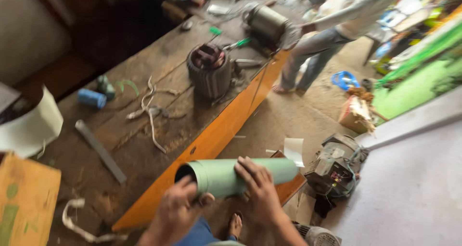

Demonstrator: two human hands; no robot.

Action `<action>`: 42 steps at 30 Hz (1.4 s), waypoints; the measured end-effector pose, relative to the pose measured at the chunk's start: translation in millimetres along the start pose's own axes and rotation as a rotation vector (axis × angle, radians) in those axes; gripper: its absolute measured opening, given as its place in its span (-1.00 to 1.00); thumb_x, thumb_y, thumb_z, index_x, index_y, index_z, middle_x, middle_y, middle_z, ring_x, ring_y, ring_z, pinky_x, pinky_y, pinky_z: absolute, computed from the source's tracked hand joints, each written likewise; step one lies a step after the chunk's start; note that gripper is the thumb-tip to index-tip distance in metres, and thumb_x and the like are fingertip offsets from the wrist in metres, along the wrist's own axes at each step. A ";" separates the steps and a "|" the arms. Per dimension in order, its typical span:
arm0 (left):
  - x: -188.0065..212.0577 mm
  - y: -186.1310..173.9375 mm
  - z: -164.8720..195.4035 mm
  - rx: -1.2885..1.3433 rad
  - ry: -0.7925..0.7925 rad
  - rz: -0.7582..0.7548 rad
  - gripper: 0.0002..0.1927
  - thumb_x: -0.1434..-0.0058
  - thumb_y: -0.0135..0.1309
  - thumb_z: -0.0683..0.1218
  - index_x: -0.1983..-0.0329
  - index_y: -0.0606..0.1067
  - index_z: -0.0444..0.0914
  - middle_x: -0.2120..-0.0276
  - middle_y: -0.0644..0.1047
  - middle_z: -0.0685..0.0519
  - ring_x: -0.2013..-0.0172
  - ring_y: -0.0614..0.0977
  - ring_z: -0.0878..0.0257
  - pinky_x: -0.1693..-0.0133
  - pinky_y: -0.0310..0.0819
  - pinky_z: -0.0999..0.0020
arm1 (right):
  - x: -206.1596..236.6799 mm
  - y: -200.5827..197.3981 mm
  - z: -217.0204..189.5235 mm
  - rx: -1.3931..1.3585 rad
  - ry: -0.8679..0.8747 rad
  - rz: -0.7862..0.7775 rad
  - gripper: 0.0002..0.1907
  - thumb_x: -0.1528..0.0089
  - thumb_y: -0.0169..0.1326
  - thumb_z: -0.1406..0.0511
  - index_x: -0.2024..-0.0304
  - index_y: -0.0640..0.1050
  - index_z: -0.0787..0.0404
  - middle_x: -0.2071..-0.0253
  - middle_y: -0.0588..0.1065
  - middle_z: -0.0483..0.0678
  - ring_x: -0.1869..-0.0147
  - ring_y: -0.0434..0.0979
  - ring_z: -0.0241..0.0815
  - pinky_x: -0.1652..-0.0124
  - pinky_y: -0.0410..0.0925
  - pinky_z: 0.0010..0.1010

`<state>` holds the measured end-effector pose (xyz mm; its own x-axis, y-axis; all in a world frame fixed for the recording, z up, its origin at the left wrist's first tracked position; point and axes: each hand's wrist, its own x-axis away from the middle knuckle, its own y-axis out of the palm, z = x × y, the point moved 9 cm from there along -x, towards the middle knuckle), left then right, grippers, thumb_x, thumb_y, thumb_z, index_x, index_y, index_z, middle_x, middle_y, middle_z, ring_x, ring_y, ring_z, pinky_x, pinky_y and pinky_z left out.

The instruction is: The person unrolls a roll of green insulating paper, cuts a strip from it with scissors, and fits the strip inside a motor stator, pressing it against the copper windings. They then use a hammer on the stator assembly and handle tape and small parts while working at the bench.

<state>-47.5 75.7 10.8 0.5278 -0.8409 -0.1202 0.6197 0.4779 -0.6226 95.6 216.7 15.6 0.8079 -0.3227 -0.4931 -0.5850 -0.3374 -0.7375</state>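
I hold a rolled tube of pale green sheet (226,175) level in front of me, past the near edge of the wooden workbench (144,130). My left hand (179,208) grips its open left end, thumb at the rim. My right hand (259,186) wraps over the middle of the roll from above. The far end of the roll points right, toward a white scrap of paper (294,150).
A ribbed motor stator (209,70) stands on the bench, with a second motor housing (267,25) at the far end, a blue cylinder (91,98), a flat metal bar (100,151) and white strips (151,111). Another person (332,29) stands at the bench end. A motor (334,169) lies on the floor.
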 end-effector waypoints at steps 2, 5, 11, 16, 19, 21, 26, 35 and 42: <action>-8.6 -22.4 10.1 0.191 -0.042 -0.079 -0.52 -0.23 0.09 0.23 0.26 0.60 -0.30 0.34 0.57 -0.06 0.42 0.70 0.02 0.40 0.55 0.17 | -23.6 -14.4 -8.4 -0.033 -0.078 -0.034 -0.20 0.00 0.35 0.17 -0.28 0.42 0.18 -0.34 0.38 0.07 -0.40 0.36 0.16 -0.28 0.23 -0.01; -21.4 -25.8 24.6 0.264 0.065 -0.095 -0.54 -0.24 0.09 0.18 0.19 0.59 -0.34 0.28 0.55 -0.08 0.39 0.70 0.03 0.38 0.58 0.22 | -40.6 -14.3 8.5 -0.117 -0.130 -0.051 -0.25 -0.01 0.35 0.16 -0.24 0.46 0.17 -0.28 0.44 0.05 -0.33 0.42 0.13 -0.24 0.27 -0.06; -44.9 -40.1 -12.2 0.303 0.187 -0.077 -0.70 -0.28 0.14 0.03 0.22 0.56 -0.34 0.22 0.54 -0.07 0.28 0.71 0.06 0.26 0.62 0.25 | -71.4 17.9 36.9 -0.210 -0.042 -0.058 -0.36 0.02 0.37 0.21 -0.12 0.54 0.17 -0.13 0.56 -0.01 -0.21 0.53 0.04 -0.18 0.31 -0.16; -87.4 -48.6 -52.8 0.303 0.085 0.062 -0.86 -0.20 0.21 -0.15 0.28 0.56 -0.34 0.28 0.51 -0.09 0.35 0.61 0.03 0.32 0.53 0.21 | -103.6 -1.6 59.8 -0.159 0.039 -0.024 -0.54 -0.01 0.27 0.40 0.00 0.61 0.14 0.03 0.64 -0.06 -0.10 0.61 -0.02 -0.10 0.40 -0.23; -112.5 -49.8 -57.0 0.288 0.232 0.158 -0.70 -0.03 0.32 -0.19 0.18 0.55 -0.37 0.26 0.59 -0.09 0.23 0.65 0.06 0.22 0.54 0.24 | -120.2 -24.7 82.1 -0.055 0.139 0.059 -0.58 0.01 0.24 0.47 0.08 0.65 0.14 0.13 0.63 -0.05 -0.01 0.61 -0.02 -0.02 0.44 -0.27; -137.3 -32.3 -81.9 0.323 -0.039 -0.001 -0.64 0.02 0.43 -0.15 0.16 0.61 -0.29 0.37 0.57 -0.10 0.36 0.54 -0.02 0.32 0.44 0.19 | -139.1 -56.7 83.3 0.003 0.121 0.140 -0.57 0.02 0.18 0.51 0.09 0.64 0.15 0.14 0.63 -0.04 0.00 0.62 -0.04 -0.02 0.43 -0.28; -180.8 -21.5 -54.6 0.491 0.395 -0.040 -0.68 -0.02 0.43 -0.14 0.19 0.58 -0.29 0.25 0.63 -0.05 0.21 0.67 0.06 0.17 0.55 0.24 | -167.0 -149.4 77.1 0.220 0.047 0.305 -0.56 -0.05 0.09 0.60 0.04 0.59 0.22 0.04 0.61 -0.01 -0.10 0.62 -0.05 -0.18 0.40 -0.29; -216.0 -13.5 -65.4 0.214 0.297 0.228 -0.68 0.06 0.46 -0.02 0.34 0.62 -0.26 0.23 0.60 0.00 0.12 0.57 0.02 0.06 0.42 0.16 | -288.7 -201.9 82.5 0.246 -0.204 0.386 -0.81 -0.45 0.11 0.58 -0.06 0.49 0.31 -0.07 0.53 0.03 -0.14 0.57 -0.17 -0.22 0.41 -0.45; -219.5 -38.1 -85.0 -0.312 0.224 0.563 -0.68 0.10 0.39 0.01 0.35 0.60 -0.23 0.00 0.55 0.00 -0.02 0.50 -0.12 -0.04 0.26 -0.04 | -406.0 -189.3 84.4 0.272 -0.359 0.343 -0.80 -0.44 0.20 0.60 -0.05 0.57 0.31 -0.02 0.53 0.05 -0.08 0.55 -0.14 -0.14 0.40 -0.43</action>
<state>-236.3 220.4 -4.8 0.5669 -0.5336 -0.6275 0.0716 0.7908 -0.6078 -115.6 486.2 316.5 0.5763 -0.0366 -0.8164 -0.8171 -0.0110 -0.5764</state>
